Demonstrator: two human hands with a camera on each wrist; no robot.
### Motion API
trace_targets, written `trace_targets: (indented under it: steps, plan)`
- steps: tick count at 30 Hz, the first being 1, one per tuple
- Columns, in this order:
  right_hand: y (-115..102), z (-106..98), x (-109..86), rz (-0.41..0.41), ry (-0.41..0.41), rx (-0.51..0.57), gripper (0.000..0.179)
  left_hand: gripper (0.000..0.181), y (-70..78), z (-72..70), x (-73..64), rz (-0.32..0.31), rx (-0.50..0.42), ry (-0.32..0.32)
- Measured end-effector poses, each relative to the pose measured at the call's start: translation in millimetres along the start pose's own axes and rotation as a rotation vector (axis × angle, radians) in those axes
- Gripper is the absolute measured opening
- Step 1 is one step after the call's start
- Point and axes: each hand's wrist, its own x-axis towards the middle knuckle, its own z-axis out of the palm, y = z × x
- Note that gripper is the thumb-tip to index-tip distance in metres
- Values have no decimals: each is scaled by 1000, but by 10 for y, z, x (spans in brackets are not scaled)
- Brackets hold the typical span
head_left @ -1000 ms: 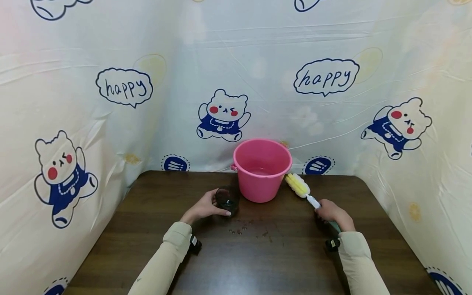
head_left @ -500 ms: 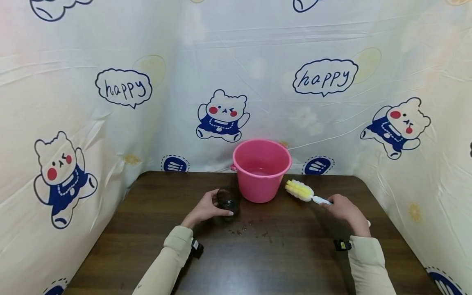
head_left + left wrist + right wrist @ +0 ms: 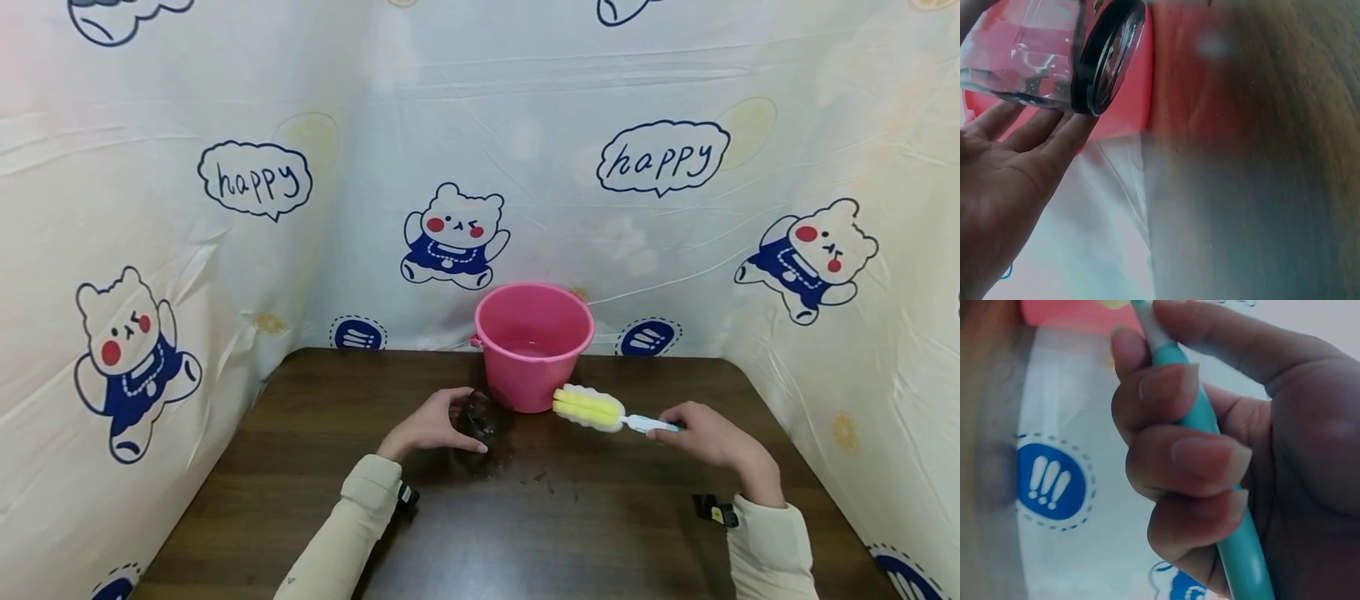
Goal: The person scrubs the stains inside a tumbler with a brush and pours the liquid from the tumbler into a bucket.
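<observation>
Black jar band point(image 3: 1088, 69): left wrist view only.

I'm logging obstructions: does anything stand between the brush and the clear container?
Nothing visible does. The pink bucket stands close behind the gap between the brush and the clear container, seemingly not in it.

The place looks like a small makeshift booth, with pale, creased sheeting point(image 3: 540, 108) closing in three sides of a dark wooden table point(image 3: 487, 542), its print full of cartoon bears point(image 3: 452, 237) and "happy" speech bubbles point(image 3: 663, 157). A pink bucket point(image 3: 528, 379) and a sponge brush point(image 3: 588, 408) add a household note, but whether it stands in a home or a studio cannot be told.
</observation>
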Motion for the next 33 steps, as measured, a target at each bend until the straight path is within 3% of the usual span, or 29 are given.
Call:
trace_targets:
  steps: [6,16,29,33]
  plan:
    - [-164,-35,-56,-56,-1,28,23,96,47,50,34,65,68,-54]
    - [-509,-18,-91,-107,10,19,22,92,160,146,112,140,112,-59]
    - [-733,122,38,-107,1,5,21,92,293,208,183,158,91,-60]
    - [-789,150,78,-99,-2,10,20,94,320,234,183,130,78,-68]
